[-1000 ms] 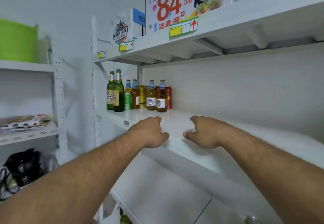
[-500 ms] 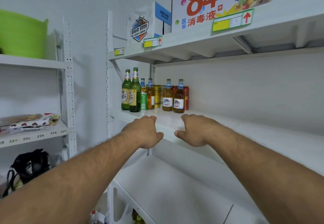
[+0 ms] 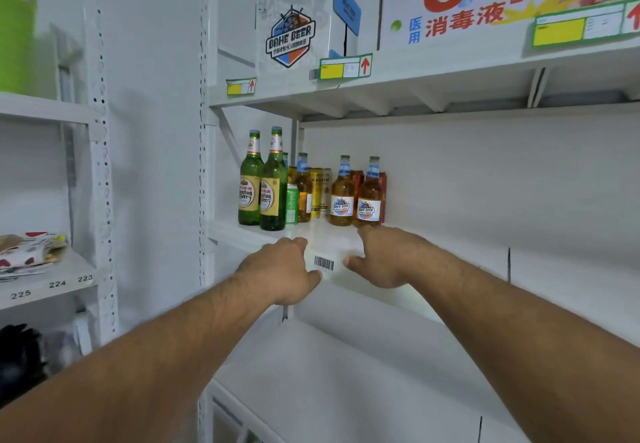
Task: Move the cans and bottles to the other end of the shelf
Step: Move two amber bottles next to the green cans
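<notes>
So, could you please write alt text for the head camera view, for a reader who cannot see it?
Two bare hands, the left hand and right hand, reach toward a white shelf, holding nothing. At the shelf's left end stand two green bottles, amber bottles and a few cans. A Bahe Beer box sits on the shelf above.

Both my hands are out over the white metal shelf (image 3: 450, 245), left hand (image 3: 280, 271) and right hand (image 3: 388, 257) knuckles up, holding nothing. Two tall green glass beer bottles (image 3: 261, 182), amber bottles (image 3: 356, 196), a small green can (image 3: 292, 203) and red cans (image 3: 382, 189) sit clustered at the shelf's left end.
</notes>
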